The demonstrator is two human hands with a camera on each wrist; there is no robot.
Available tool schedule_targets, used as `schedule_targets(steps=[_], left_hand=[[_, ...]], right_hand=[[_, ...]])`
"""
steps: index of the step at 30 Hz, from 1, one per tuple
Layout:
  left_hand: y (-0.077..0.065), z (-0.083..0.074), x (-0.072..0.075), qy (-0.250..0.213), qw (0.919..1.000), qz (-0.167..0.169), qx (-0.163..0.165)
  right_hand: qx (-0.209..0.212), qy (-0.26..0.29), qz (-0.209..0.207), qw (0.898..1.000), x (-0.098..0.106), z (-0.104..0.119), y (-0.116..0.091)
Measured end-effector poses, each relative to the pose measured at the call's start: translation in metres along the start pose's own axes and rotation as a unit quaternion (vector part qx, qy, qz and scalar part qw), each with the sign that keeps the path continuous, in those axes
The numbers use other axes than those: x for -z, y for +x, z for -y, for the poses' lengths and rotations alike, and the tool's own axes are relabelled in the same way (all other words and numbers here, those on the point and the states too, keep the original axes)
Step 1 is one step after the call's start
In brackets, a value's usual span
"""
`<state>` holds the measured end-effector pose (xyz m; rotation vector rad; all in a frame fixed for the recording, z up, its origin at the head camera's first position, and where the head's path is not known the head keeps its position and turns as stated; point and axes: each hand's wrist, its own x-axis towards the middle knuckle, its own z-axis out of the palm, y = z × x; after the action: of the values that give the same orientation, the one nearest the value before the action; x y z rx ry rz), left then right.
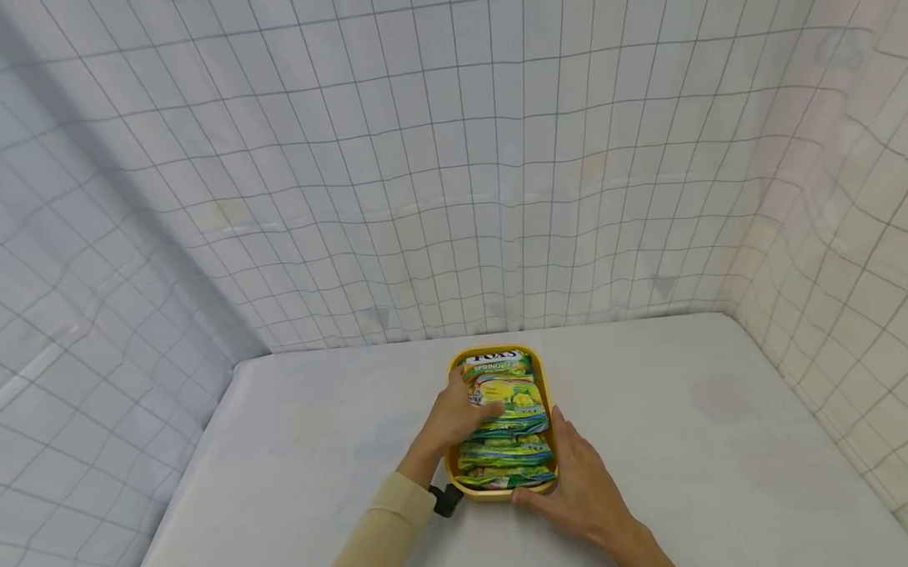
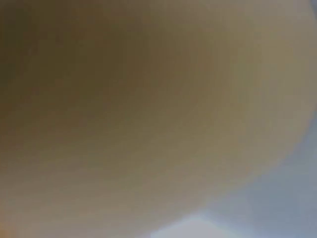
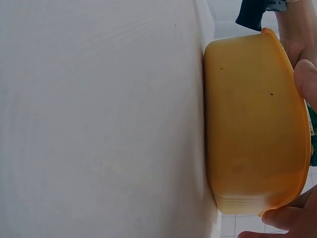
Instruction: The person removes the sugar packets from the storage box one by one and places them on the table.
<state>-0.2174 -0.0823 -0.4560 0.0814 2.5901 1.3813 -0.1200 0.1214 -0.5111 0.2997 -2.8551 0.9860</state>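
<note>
A yellow plastic tub [image 1: 545, 380] on the white table holds several green and yellow candy packets; the farthest reads FOX'S Spring Tea. My left hand [image 1: 451, 413] reaches over the tub's left rim. Its thumb lies across a yellow candy packet [image 1: 506, 394] while the other fingers extend along the packet's left side, partly hidden. My right hand [image 1: 581, 483] rests against the near right corner of the tub, fingers straight along the right side and thumb at the near rim. From the right wrist, the tub's side wall [image 3: 255, 124] shows between thumb and fingers. A beige sleeve blurs the left wrist view.
White grid-patterned curtains [image 1: 496, 190] stand behind and on both sides of the table [image 1: 339, 438]. A dark wrist strap [image 1: 446, 501] shows under my left wrist, beside the tub's near left corner.
</note>
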Motion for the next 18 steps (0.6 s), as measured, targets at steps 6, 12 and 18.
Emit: schedule_targets(steps=[6,12,18], left_hand=[[0.003,0.0001,-0.0046,-0.007,0.9999,-0.013,0.006],[0.0021,0.0024,-0.0067,-0.058,0.9974,-0.042,0.005],[0.0007,0.0037,-0.0069,-0.124,0.9907,-0.055,-0.015]], right_hand=[[0.003,0.001,0.001,1.0,-0.0003,-0.001,0.0001],[0.002,0.004,0.003,1.0,-0.0005,-0.0012,0.001],[0.005,0.005,0.001,1.0,-0.0003,-0.0011,0.001]])
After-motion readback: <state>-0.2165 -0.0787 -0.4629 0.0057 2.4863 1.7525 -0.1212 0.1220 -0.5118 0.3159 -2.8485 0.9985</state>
